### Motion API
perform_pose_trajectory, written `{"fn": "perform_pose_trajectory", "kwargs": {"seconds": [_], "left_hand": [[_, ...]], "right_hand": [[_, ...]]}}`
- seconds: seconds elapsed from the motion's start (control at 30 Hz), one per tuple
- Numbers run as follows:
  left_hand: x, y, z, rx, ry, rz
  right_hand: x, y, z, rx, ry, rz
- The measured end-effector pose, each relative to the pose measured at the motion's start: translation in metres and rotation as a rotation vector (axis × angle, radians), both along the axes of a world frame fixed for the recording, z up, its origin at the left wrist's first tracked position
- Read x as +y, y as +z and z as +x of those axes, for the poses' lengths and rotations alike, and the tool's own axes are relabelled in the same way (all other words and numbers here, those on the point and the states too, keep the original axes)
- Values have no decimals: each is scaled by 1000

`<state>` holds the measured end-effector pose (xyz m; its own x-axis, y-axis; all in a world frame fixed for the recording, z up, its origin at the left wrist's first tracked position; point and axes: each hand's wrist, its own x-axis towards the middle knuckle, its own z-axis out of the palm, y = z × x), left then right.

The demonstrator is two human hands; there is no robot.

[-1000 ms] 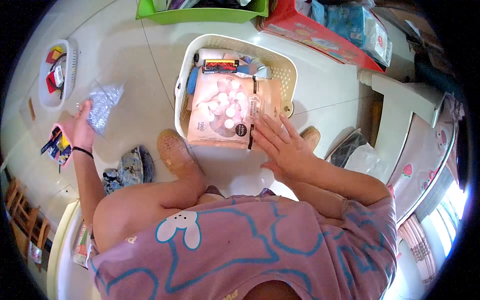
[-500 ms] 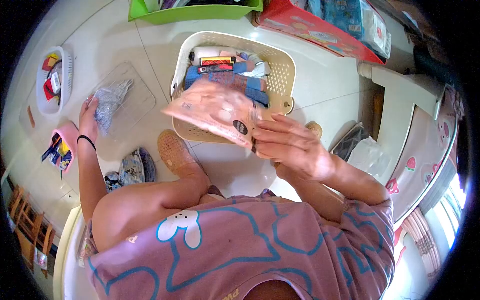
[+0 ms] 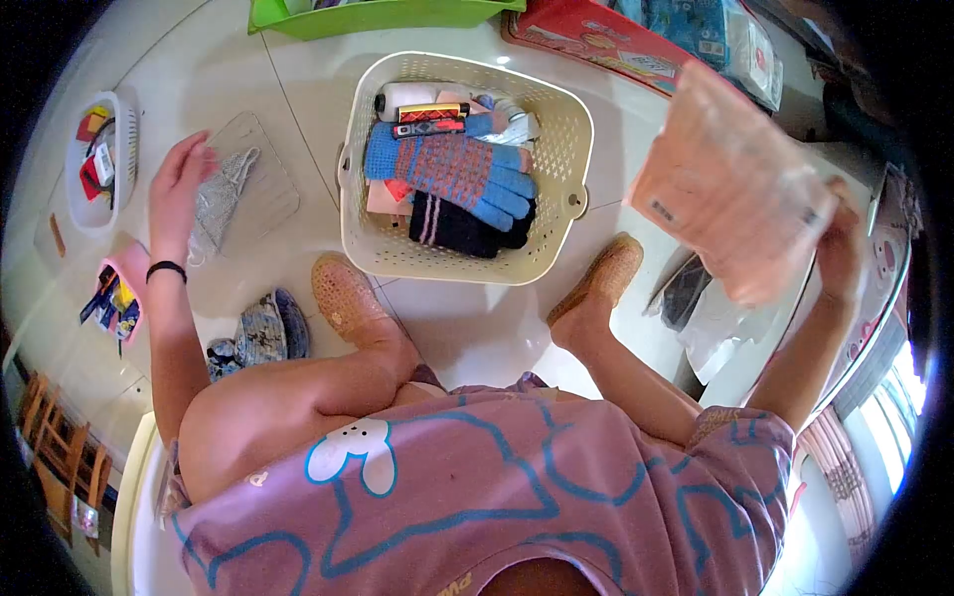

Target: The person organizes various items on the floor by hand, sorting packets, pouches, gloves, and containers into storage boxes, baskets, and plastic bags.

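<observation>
My right hand (image 3: 843, 243) grips one edge of a peach-coloured soft plastic packet (image 3: 730, 189), raised at the right beside the cabinet and slightly blurred. My left hand (image 3: 179, 181) is raised at the left, holding nothing, its fingers stretched out. Just beside it, a grey patterned cloth item (image 3: 223, 199) lies on a clear plastic tray or lid (image 3: 273, 194). Between my feet and the green bin stands a cream basket (image 3: 350, 223). Inside it are a blue knitted glove (image 3: 447, 174), a black striped knit item (image 3: 462, 226), and a red and black packaged item (image 3: 429, 128).
At the far left are a white basket (image 3: 129, 149) of small items and a pink container (image 3: 134, 260) with pens. A patterned cloth bundle (image 3: 273, 328) lies by my leg. A green bin (image 3: 388, 20) and red box (image 3: 586, 45) stand behind; clear plastic bags (image 3: 715, 338) lie right.
My right hand has carried the peach packet from above the basket to the right, uncovering the gloves. My left hand has let go of the grey cloth item and lifted slightly.
</observation>
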<state>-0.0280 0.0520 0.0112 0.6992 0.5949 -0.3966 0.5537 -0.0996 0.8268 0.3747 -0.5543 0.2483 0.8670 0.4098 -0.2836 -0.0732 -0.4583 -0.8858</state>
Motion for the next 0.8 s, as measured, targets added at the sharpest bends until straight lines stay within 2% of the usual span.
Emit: {"fn": "perform_pose_trajectory", "kwargs": {"seconds": [0.07,0.13,0.2,0.27,0.33,0.4,0.43,0.5,0.53,0.57,0.63,0.73,0.8], "left_hand": [[-44,31,35,73,-143,-124],[-79,48,53,69,-286,-227],[-115,63,71,89,-362,-213],[-128,61,76,105,-431,-195],[-135,47,76,61,-551,11],[-134,60,80,106,-558,39],[-135,66,81,150,-570,62],[-136,68,79,155,-561,75],[-137,68,78,158,-561,87],[-137,68,76,163,-558,86],[-135,68,71,179,-544,75],[-133,68,63,186,-477,33],[-130,69,58,177,-447,-11]], "right_hand": [[27,-28,-4,181,240,-449],[22,-93,-18,244,119,-271],[8,-143,-10,354,290,-223],[24,-160,-22,411,182,-316],[33,-177,-23,393,135,-351],[59,-187,-38,-978,402,-776],[97,-163,-51,-928,349,-707],[147,-147,-82,-724,354,-397],[184,-131,-110,-617,470,-316],[204,-140,-119,-631,676,-271],[248,-167,-154,-663,878,-214],[287,-203,-180,-791,934,-288],[302,-215,-186,-851,1000,-521]]}}
